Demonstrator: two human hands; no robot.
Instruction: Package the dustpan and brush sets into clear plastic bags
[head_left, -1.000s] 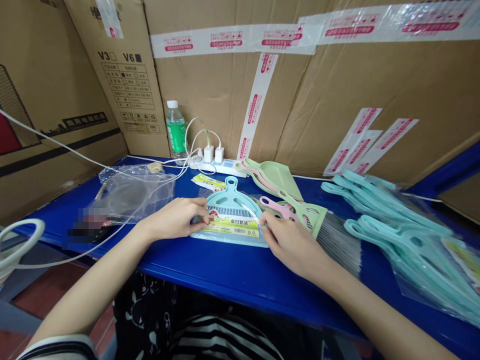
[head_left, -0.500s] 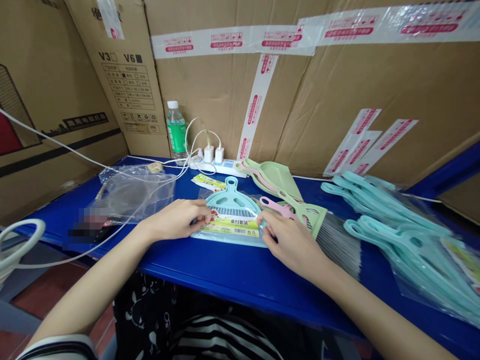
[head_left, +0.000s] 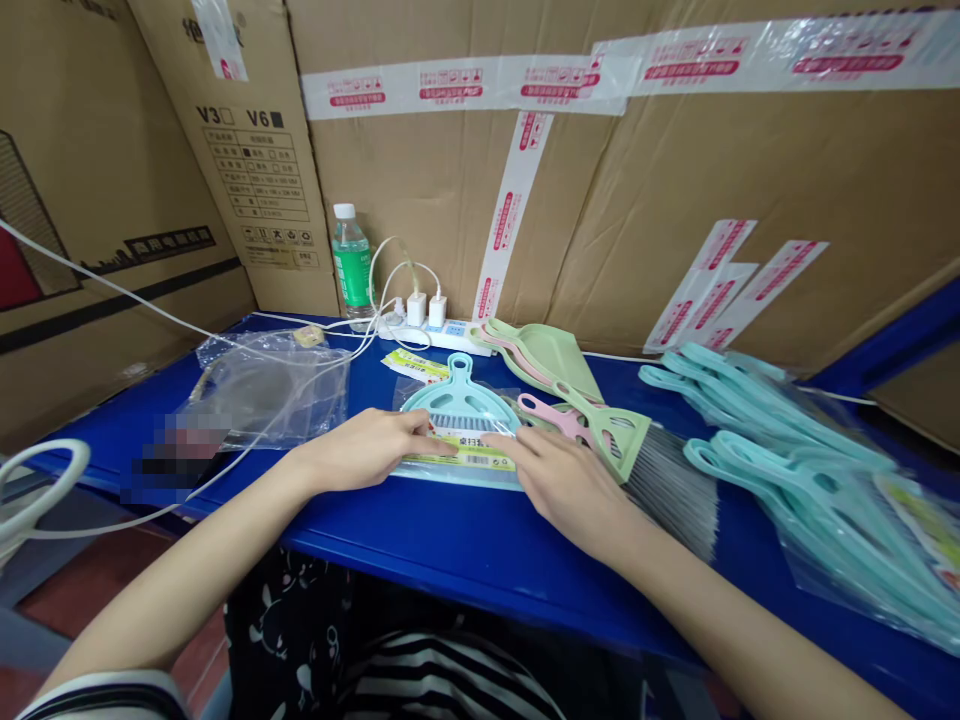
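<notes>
Half open, with index fingers stretched over the label (head_left: pixel 480 459) and other fingers curled in: so with both left hand (head_left: pixel 371 450) and right hand (head_left: pixel 566 480). Cannot tell whether pinching any film beneath. Under them, at centre on the blue table (head_left: pixel 450 535), lying flat in a clear bag (head_left: pixel 411 468) with light-blue brush (head_left: pixel 484 403) and light-blue dustpan (head_left: pixel 469 480), bristles and label text partly covered by fingers. At near right, cut off by the picture's edge, packed in a glossy bag (head_left: pixel 806 570) with turquoise pieces (head_left: pixel 844 490). At left, crumpled beneath white cables (head_left: pixel 300 385), made of clear film (head_left: pixel 259 395); just nearer, too blurred to identify, a dark object (head_left: pixel 176 460).
</notes>
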